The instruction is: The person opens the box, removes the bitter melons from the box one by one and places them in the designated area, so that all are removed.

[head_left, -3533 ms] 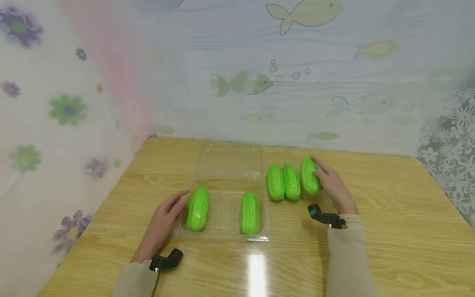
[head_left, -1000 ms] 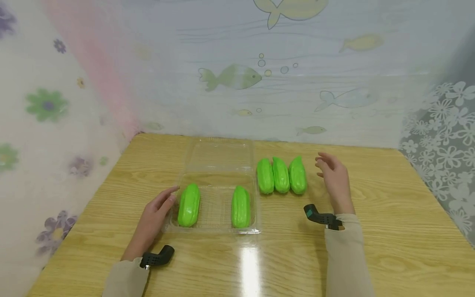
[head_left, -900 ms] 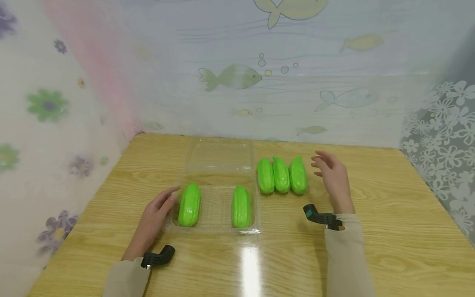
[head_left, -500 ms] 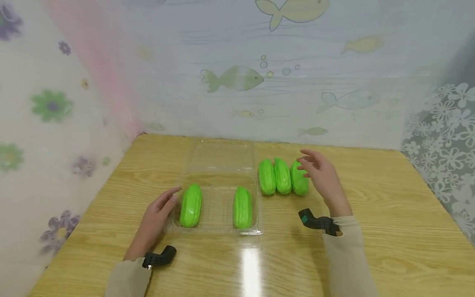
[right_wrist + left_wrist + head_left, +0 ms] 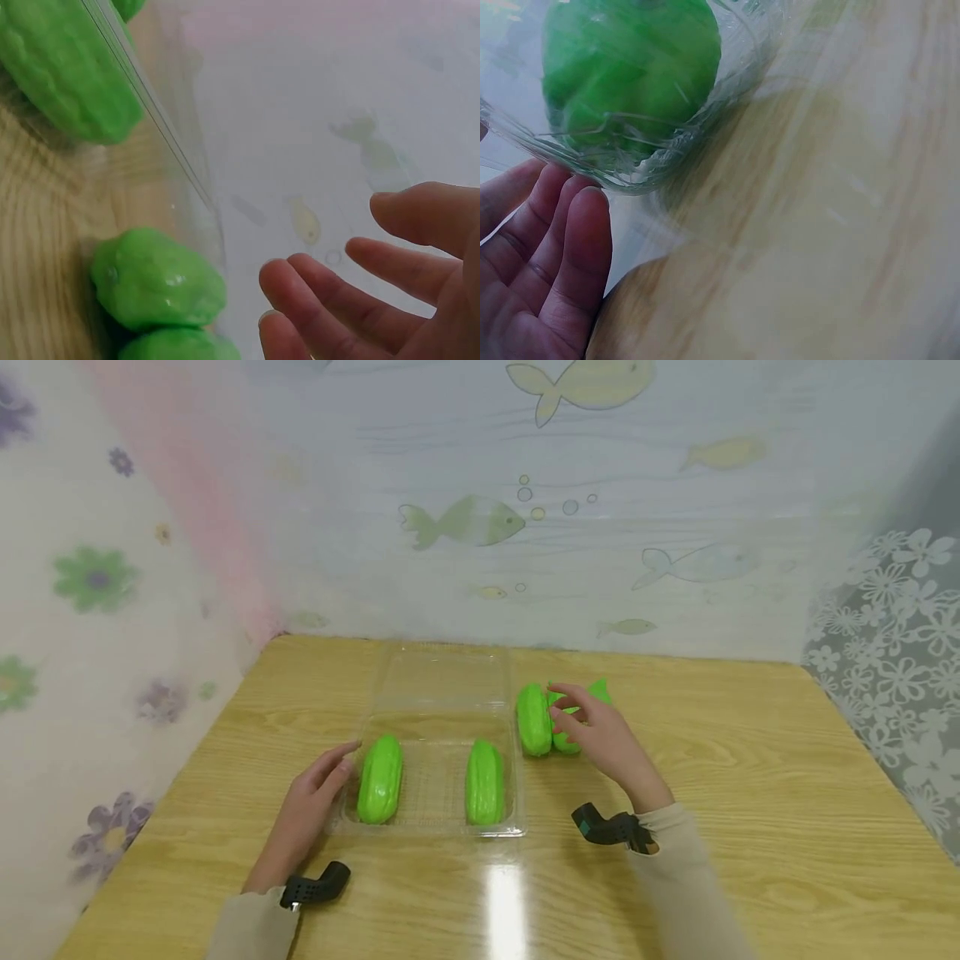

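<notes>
A clear plastic clamshell box lies with its lid folded back. Inside, one green, ridged, gourd-like vegetable sits at the left and another at the right. My left hand rests at the box's left side, and in the left wrist view its straight fingers touch the clear wall. Beside the box, to the right, more of these vegetables stand in a row. Over that row hovers my right hand, fingers loosely spread and holding nothing; it partly hides two of them.
The wooden table reaches back to a curtain printed with fish. Flowered cloth hangs along the left side. Each wrist wears a black camera mount.
Earlier, my right hand was at the rightmost loose vegetable, which then stood closer to its two neighbours. Since then the hand drew away right and came back left over the row. My left hand stayed put.
</notes>
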Available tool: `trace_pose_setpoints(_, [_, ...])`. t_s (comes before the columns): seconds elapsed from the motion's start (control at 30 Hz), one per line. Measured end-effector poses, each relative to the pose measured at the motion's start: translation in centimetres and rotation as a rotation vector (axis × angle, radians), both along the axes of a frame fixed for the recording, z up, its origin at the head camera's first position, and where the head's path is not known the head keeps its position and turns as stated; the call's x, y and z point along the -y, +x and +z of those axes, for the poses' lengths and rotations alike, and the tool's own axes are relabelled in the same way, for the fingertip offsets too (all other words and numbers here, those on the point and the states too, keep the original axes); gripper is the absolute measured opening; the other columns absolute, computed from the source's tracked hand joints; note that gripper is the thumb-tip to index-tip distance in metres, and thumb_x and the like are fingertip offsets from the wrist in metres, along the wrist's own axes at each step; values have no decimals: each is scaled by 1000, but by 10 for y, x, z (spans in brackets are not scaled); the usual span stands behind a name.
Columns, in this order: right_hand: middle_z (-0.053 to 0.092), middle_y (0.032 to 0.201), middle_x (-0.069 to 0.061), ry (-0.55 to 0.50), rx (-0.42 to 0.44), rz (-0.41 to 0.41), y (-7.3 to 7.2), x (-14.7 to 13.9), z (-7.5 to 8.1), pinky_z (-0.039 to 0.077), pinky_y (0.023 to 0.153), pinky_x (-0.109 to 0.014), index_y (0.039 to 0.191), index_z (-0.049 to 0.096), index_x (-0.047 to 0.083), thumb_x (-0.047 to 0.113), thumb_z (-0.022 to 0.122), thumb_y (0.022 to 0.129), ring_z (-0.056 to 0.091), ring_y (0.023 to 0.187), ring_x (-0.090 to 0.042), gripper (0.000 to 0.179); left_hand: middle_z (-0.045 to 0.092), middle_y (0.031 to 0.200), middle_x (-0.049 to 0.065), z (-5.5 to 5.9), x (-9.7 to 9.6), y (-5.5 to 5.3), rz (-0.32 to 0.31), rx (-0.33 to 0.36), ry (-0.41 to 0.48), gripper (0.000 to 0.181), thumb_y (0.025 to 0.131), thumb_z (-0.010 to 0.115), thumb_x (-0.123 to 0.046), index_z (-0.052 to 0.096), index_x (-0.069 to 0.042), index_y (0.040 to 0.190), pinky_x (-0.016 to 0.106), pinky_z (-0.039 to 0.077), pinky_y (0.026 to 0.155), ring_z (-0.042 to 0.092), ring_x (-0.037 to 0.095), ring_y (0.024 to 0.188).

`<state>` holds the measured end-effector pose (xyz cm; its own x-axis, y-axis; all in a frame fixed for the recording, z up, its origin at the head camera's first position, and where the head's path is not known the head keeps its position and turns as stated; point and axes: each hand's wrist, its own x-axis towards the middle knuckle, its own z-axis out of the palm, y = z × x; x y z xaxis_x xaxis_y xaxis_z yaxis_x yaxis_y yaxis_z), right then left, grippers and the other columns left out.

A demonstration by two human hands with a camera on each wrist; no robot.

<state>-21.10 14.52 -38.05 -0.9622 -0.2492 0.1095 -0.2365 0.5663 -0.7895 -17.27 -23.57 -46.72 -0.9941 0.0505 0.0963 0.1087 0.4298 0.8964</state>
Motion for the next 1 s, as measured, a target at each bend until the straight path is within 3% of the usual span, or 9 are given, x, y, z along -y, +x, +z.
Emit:
trace_pose_setpoints(0.4, [57,109,3,51,20,114,8,31,-3,47,67,-31,127,46,26,36,49,91,57,86,-16,37,42,133,4,-2,2,-1,1,7,3,45,92,40,-46,45,-24,131,47,29,98,36,22,122])
trace_pose_setpoints(0.63, [59,103,3,159,25,168,13,46,-6,45,58,-30,128,46,25,38,48,92,59,64,-15,39,42,133,4,-3,2,0,4,18,6,45,92,40,-47,45,-25,131,46,29,98,36,22,122])
trace_pose_setpoints(0.8, [60,99,5,279,-30,181,15,54,-11,44,61,-27,127,48,24,36,49,91,53,66,-5,38,42,133,5,-1,1,0,4,15,13,46,92,40,-47,45,-23,131,46,29,98,36,22,122])
trace_pose_setpoints(1.0, [61,96,6,366,-50,203,20,61,-12,43,61,-27,128,48,19,36,49,91,52,64,-5,40,41,133,5,-1,2,-1,-3,16,21,46,92,40,-47,45,-23,131,46,29,98,35,21,122])
